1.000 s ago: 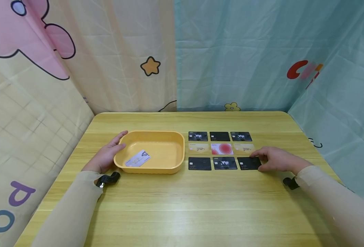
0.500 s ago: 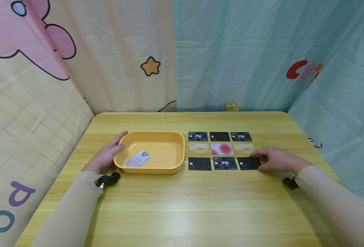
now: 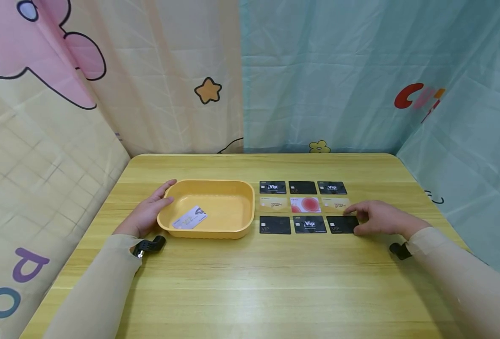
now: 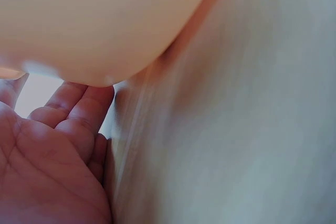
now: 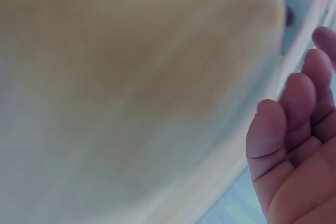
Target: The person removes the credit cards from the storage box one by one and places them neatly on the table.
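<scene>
At the left end of a shallow yellow tray (image 3: pixel 212 234), my left hand (image 3: pixel 146 212) holds the rim, thumb over the edge and the other fingers along the outside. Those fingers (image 4: pixel 86 108) touch the tray's outer wall (image 4: pixel 105 30) in the left wrist view. One silver-white VIP card (image 3: pixel 190 218) lies inside it. Across the table, my right hand (image 3: pixel 381 219) pinches a black VIP card (image 3: pixel 341 225) by its right end, between thumb and index finger. That card lies flat at the right end of the front row. In the right wrist view, the remaining fingers (image 5: pixel 268 129) are bent and the card is out of sight.
Several cards form three rows right of the tray: black ones behind, such as the Vip card (image 3: pixel 272 187), gold ones either side of a pink card (image 3: pixel 305 205), black ones in front. The wooden table (image 3: pixel 250 282) has printed curtains (image 3: pixel 318 70) around it.
</scene>
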Demonstrator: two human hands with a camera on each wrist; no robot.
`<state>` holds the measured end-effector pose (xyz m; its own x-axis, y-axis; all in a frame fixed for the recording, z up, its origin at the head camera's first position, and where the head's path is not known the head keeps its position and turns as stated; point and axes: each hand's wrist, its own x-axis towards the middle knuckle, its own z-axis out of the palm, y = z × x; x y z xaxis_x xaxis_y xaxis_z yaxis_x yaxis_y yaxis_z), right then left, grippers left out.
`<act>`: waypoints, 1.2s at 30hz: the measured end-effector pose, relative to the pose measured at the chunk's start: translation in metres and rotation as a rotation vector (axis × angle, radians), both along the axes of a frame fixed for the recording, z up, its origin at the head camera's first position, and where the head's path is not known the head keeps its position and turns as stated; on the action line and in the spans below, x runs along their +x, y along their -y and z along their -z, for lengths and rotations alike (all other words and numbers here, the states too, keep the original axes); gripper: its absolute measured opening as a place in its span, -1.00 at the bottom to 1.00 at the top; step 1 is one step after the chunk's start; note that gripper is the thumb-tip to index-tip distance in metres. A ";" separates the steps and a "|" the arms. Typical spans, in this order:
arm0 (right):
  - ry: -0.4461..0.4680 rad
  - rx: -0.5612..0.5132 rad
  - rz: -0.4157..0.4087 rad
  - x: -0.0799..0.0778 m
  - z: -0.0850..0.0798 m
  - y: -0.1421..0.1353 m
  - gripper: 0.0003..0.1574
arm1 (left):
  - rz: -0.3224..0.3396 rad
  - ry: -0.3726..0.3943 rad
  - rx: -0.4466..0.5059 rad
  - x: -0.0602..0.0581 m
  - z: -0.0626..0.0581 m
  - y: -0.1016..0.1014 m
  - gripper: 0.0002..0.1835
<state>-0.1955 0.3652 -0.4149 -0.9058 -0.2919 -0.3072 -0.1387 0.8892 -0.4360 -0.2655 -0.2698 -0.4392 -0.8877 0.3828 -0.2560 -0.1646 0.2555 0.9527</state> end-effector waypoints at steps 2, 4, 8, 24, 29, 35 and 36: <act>-0.014 -0.007 -0.002 -0.002 -0.005 0.002 -0.31 | 0.001 -0.005 -0.004 0.000 -0.001 0.000 -0.28; -0.039 -0.012 -0.015 -0.006 -0.011 0.005 -0.32 | 0.000 -0.010 -0.012 0.000 -0.002 0.000 -0.29; -0.099 -0.021 -0.032 -0.017 -0.027 0.021 -0.35 | -0.009 -0.016 -0.036 -0.001 -0.002 0.001 -0.29; -0.153 -0.053 -0.198 -0.062 -0.082 0.122 -0.20 | -0.007 -0.021 -0.025 -0.001 0.002 0.000 -0.29; -0.131 -0.010 -0.232 -0.072 -0.094 0.159 -0.12 | -0.009 -0.021 -0.024 0.000 0.002 0.001 -0.30; -0.138 -0.021 -0.320 -0.083 -0.103 0.200 -0.09 | -0.022 -0.016 -0.021 0.000 0.002 0.001 -0.31; -0.141 -0.025 -0.339 -0.085 -0.103 0.207 -0.09 | -0.024 -0.017 -0.021 0.000 0.002 0.000 -0.31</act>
